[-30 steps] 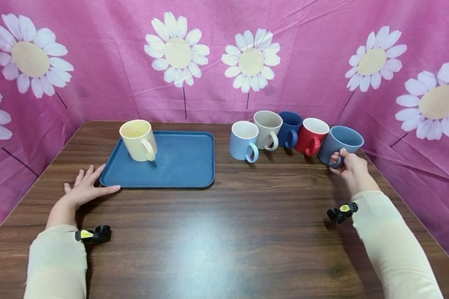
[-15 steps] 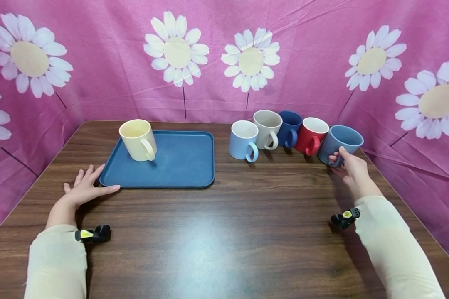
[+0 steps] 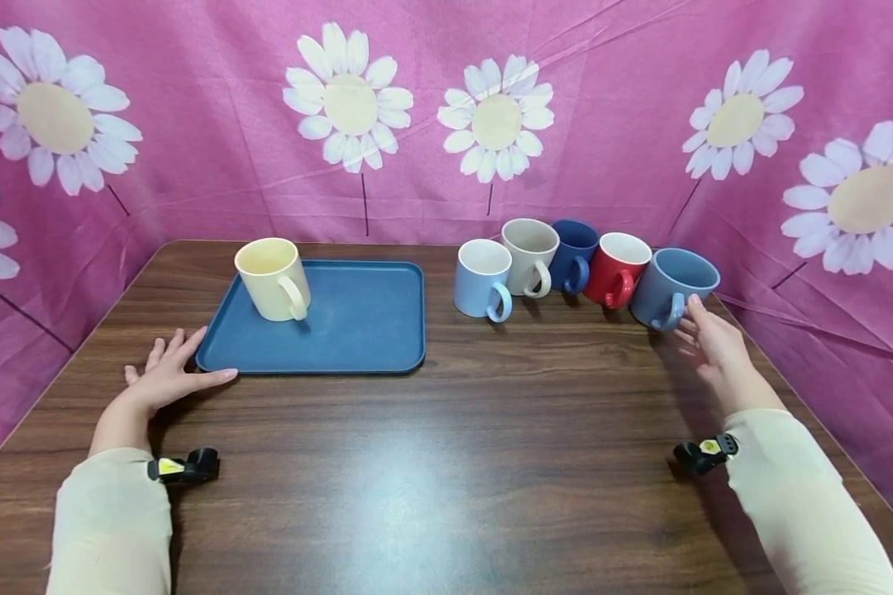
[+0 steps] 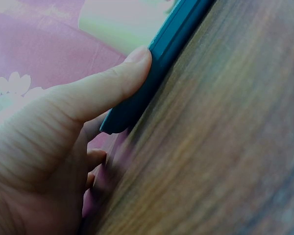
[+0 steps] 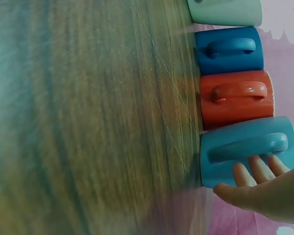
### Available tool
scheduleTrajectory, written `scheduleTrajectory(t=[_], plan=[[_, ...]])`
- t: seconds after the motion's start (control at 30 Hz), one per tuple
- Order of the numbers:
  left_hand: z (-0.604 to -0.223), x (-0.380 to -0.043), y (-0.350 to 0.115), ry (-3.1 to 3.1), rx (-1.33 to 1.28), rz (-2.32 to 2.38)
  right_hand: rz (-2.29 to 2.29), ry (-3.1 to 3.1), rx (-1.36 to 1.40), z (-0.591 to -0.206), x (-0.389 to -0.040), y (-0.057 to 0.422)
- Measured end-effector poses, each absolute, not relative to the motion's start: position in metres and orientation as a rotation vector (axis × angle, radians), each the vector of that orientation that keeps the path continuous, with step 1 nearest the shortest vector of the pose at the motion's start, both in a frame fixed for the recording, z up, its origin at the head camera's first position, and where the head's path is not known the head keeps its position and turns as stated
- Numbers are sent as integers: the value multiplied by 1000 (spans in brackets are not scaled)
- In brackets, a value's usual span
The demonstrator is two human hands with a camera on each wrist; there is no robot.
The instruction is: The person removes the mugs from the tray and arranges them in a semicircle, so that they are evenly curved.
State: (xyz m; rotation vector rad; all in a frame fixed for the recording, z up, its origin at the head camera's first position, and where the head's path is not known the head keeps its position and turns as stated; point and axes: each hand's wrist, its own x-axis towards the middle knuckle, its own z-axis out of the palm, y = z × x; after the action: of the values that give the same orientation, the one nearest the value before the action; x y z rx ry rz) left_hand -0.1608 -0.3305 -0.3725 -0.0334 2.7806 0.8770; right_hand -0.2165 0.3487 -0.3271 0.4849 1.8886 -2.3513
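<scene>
Beside the handle of a grey-blue mug (image 3: 671, 291), my right hand (image 3: 718, 351) has its fingers loosely extended. In the right wrist view the fingertips lie close against that mug's side (image 5: 220, 174), off the handle; whether they touch is hard to tell. My left hand (image 3: 165, 376) lies spread at the near left corner of a blue tray (image 3: 357, 351). Its thumb (image 4: 130, 73) touches the tray's rim in the left wrist view. A pale yellow mug (image 3: 271, 281) stands upright on the tray's left part, handle turned right and toward me.
Left of the grey-blue mug stand a red mug (image 3: 616, 268), a dark blue mug (image 3: 571, 256), a beige mug (image 3: 524, 263) and a light blue mug (image 3: 479, 281), close together. Pink flowered cloth (image 3: 432, 198) hangs behind the wooden table (image 3: 446, 463).
My right hand has let go of the grey-blue mug's handle and drawn back slightly right and toward me. The mug stays at the end of the row. The left hand keeps its place.
</scene>
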Motion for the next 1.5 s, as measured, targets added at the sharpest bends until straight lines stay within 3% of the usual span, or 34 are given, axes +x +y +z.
scheduleTrajectory(t=[0.6,1.5], plan=[[-371,-163,-329,2775,-33,879,-2402,1792,350,-331,-186,338],[-372,-161,-330,2771,-39,897,-2168,1874,61,-332,-168,254]])
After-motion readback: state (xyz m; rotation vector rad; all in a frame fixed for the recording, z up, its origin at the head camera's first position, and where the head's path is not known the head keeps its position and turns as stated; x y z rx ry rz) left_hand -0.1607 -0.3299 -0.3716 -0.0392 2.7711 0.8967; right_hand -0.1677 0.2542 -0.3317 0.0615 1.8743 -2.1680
